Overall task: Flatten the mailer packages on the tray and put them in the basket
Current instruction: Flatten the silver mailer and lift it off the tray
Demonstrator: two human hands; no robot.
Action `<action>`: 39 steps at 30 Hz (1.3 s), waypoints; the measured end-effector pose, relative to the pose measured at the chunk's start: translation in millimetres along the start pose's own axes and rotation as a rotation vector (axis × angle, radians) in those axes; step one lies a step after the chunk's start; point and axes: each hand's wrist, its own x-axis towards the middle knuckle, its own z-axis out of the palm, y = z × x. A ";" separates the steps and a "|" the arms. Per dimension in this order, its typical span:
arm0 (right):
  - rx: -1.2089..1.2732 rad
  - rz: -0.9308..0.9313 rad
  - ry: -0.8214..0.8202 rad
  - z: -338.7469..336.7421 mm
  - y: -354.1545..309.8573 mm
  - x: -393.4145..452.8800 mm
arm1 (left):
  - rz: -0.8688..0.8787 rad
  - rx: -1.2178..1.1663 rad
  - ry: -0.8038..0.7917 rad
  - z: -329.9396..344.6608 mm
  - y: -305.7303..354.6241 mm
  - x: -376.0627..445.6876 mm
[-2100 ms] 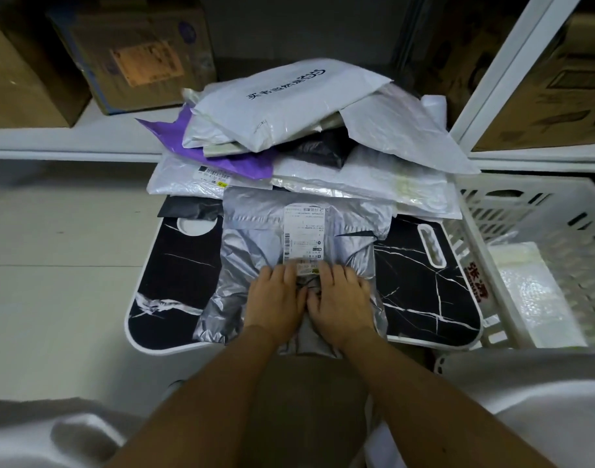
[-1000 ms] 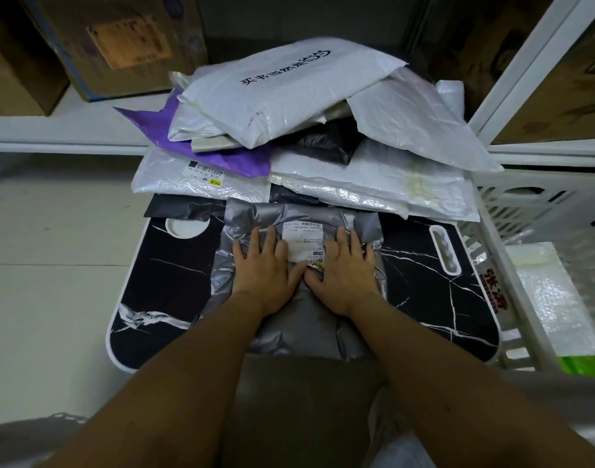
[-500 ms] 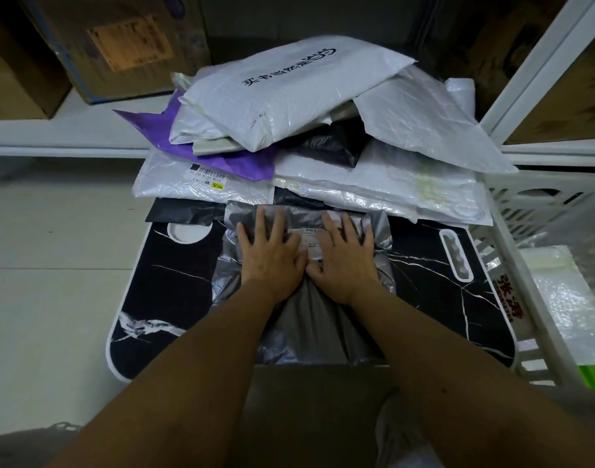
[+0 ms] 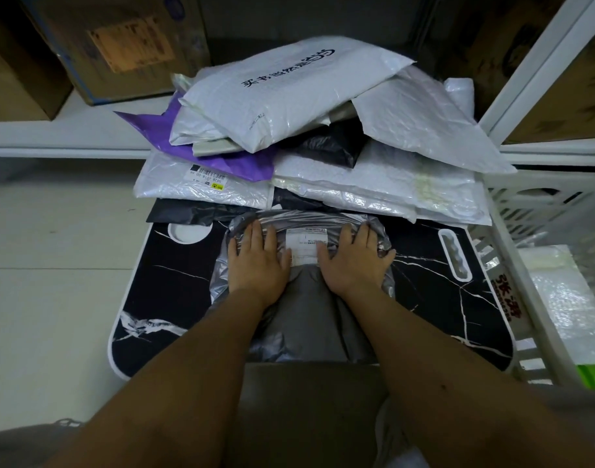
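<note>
Grey mailer [image 4: 306, 309]: lying on the tray [image 4: 174, 298], under both hands. Left hand [image 4: 257, 261] and right hand [image 4: 353, 265] pressing flat, fingers straight, flanking its label [image 4: 304, 246]. Mailer pile [image 4: 323, 130] sitting beyond the fingers; basket [image 4: 539, 231] standing right of them.

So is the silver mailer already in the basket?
No, the silver mailer lies on the tray under both hands, outside the basket.

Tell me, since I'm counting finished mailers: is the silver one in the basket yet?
No. The silver mailer lies on the tray, under both hands.
</note>
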 end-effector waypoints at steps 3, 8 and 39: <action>0.084 -0.080 0.033 -2.4 11.1 1.3 | 0.102 -0.013 -0.025 -5.0 -21.0 -1.0; 0.103 -0.053 0.042 -20.0 6.8 -11.0 | -0.001 0.001 -0.075 -39.6 -0.5 -16.7; -0.001 -0.013 -0.026 14.1 13.6 -117.6 | -0.430 -0.047 -0.112 0.9 -2.1 -108.2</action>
